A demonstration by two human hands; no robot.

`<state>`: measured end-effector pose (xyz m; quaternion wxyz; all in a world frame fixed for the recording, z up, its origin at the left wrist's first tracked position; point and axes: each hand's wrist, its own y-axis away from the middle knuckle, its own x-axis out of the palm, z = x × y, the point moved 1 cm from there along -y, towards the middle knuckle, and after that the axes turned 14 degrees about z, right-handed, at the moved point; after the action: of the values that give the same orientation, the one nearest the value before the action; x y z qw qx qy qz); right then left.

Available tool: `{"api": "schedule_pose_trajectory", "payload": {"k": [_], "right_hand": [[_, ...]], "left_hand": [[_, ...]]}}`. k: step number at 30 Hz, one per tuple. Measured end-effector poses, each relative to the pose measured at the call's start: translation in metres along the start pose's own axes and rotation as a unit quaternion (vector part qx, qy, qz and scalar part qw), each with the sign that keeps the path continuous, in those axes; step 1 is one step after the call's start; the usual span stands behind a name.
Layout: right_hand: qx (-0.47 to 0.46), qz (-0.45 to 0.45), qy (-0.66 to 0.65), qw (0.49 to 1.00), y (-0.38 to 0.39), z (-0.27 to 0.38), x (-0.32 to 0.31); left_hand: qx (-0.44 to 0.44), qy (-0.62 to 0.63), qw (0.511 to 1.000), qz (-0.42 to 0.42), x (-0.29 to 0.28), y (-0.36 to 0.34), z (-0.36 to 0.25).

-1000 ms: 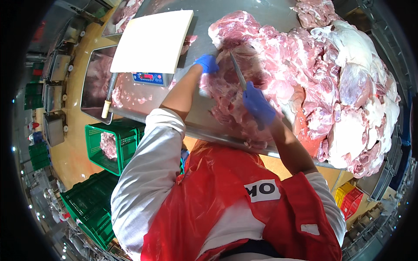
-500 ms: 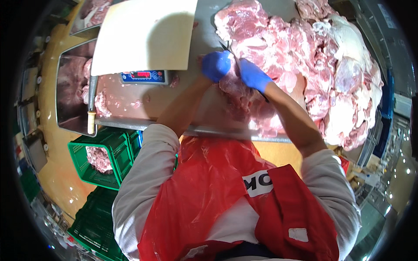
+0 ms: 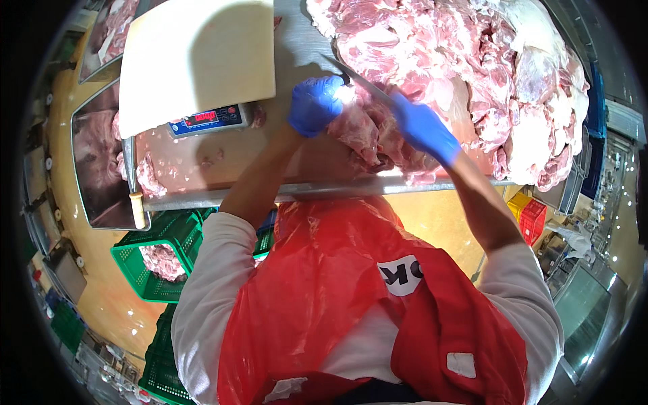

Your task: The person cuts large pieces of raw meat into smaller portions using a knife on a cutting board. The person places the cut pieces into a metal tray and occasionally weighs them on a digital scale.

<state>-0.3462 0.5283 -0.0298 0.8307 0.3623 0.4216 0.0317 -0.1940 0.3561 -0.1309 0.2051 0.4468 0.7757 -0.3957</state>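
Note:
My left hand (image 3: 315, 104) in a blue glove is closed on the edge of a piece of raw meat (image 3: 354, 131), left of a large heap of meat (image 3: 493, 88) spread over the steel table (image 3: 297, 47). In my blue-gloved right hand (image 3: 422, 131) is a long knife (image 3: 361, 82), its blade pointing up and left, just above the meat. A white cutting board (image 3: 162, 67) lies to the left, partly over a blue scale (image 3: 209, 119) with a red display.
A steel tray (image 3: 94, 155) with meat and a wooden-handled tool (image 3: 138, 206) are at the table's left end. Green crates (image 3: 135, 263) stand on the floor below, one holding meat. Red and yellow crates (image 3: 533, 216) stand at the right.
My right hand has moved right, away from my left hand, exposing more of the blade. My left hand has shifted slightly left since half a second ago. The whole view has shifted.

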Motion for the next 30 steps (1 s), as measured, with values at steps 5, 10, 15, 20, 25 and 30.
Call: {"api": "schedule_pose_trajectory", "payload": {"k": [5,10,15,20,25,30], "right_hand": [[-0.03,-0.01,0.078,0.996,-0.094,0.01,0.026],[-0.036,0.01,0.057,0.998,0.0,-0.051,0.09],[0.088,0.114,0.043,0.989,0.178,-0.11,0.152],[0.039,-0.041,0.029,0.998,0.192,-0.12,0.103],[-0.115,-0.012,-0.067,0.991,0.071,-0.035,0.059],[-0.092,0.036,-0.063,0.993,0.03,-0.015,0.056]], "left_hand": [[-0.012,-0.041,0.998,0.042,-0.006,-0.004,-0.006],[0.005,-0.055,0.998,0.024,-0.013,0.003,-0.035],[0.076,-0.062,0.995,0.018,-0.052,0.029,-0.105],[0.07,-0.092,0.993,0.011,-0.075,0.041,-0.149],[0.049,-0.136,0.989,-0.017,-0.07,0.033,-0.163],[0.03,-0.171,0.984,-0.047,-0.064,0.029,-0.185]]}}
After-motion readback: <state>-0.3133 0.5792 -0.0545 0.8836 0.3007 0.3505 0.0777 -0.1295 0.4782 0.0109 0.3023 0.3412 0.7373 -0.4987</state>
